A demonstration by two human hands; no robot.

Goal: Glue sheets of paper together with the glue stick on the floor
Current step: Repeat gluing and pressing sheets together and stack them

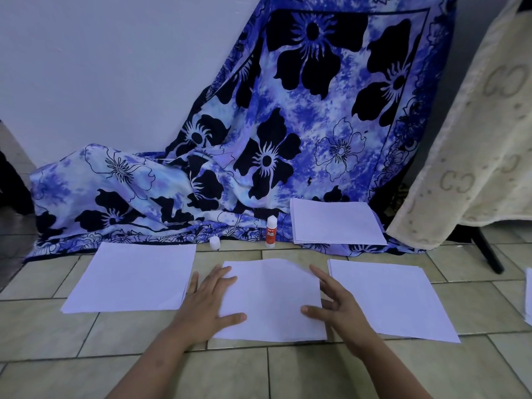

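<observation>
White paper lies under a person's two spread hands at lower centre of the frame. The left hand [207,303] rests flat on the left edge of the middle sheets [273,300], fingers straight and fanned, thumb on the paper. The right hand [336,308] meets the right edge, fingers apart and lightly bent, thumb tip on the sheet. Neither hand grips anything. The top sheet sits slightly askew on the one beneath.

Left of the hands lies a second stack [132,276], right of them a third [385,298], both on the tiled floor [259,370]. Just above the middle sheets the glue stick [271,231] stands upright at the cloth's hem, its white cap [214,243] apart to the left. A fourth stack [334,221] rests right of the stick on the blue flowered cloth [288,125], which climbs the wall [115,67]. A cream blanket [475,139] hangs at the right edge.
</observation>
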